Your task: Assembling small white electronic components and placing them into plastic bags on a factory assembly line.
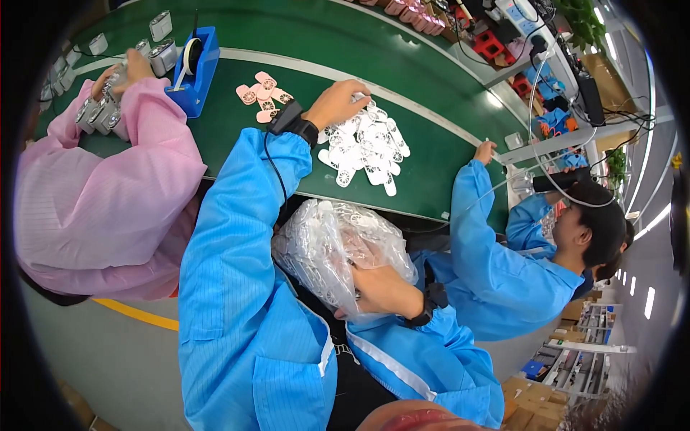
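A clear plastic bag (313,241) filled with white parts sits at the table's near edge, against my body. My right hand (388,289) is closed on the bag's near right side, some fingers hidden by the film. Across the table, my left hand (338,104) bends its fingers at the far edge of a heap of white plastic pieces (366,147); a bit of white shows between its fingertips. Each piece is flat, with a round spoked grille at one end. A few similar pink pieces (266,93) lie left of the heap, beyond my left wrist.
The green table (302,79) carries a blue tape dispenser (194,72) at the left. Beside it, a person in pink sleeves (154,115) handles grey-white housings. At my right sits a person in blue (496,251), one hand on the table edge. White cables (532,108) hang there.
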`<state>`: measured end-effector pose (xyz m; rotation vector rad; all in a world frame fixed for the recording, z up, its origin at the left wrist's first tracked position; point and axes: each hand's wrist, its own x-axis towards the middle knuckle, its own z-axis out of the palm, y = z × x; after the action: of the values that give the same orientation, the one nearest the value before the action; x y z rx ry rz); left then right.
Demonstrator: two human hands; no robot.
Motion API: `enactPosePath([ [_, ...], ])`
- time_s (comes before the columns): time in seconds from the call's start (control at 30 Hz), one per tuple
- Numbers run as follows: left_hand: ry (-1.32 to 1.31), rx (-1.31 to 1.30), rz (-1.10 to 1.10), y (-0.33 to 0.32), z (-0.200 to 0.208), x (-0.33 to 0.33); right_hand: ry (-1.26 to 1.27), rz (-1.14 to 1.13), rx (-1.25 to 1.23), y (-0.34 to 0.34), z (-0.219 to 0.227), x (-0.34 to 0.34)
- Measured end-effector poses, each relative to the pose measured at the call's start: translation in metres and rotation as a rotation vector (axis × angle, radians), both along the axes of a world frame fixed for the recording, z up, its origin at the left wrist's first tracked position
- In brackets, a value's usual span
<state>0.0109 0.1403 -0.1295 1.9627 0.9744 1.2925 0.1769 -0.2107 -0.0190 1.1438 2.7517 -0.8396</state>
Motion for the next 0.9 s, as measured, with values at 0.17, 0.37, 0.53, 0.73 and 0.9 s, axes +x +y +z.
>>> enactPosePath([
  [0.17,-0.006,0.076,0.014,0.006,-0.003,0.01,0.014,0.012,0.046,-0.001,-0.005,0.016],
  [0.37,0.067,0.038,0.014,0.009,0.014,0.015,0.082,0.002,0.084,0.001,0.009,0.031],
  [0.53,0.075,0.054,-0.013,0.008,0.026,0.015,0.09,0.004,0.08,0.003,0.019,0.036],
  [0.73,0.021,0.057,-0.011,0.007,0.041,0.023,0.07,0.005,0.055,0.01,0.03,0.04],
  [0.9,0.027,0.088,0.01,0.014,0.054,0.025,0.056,0.016,0.026,0.016,0.036,0.042],
])
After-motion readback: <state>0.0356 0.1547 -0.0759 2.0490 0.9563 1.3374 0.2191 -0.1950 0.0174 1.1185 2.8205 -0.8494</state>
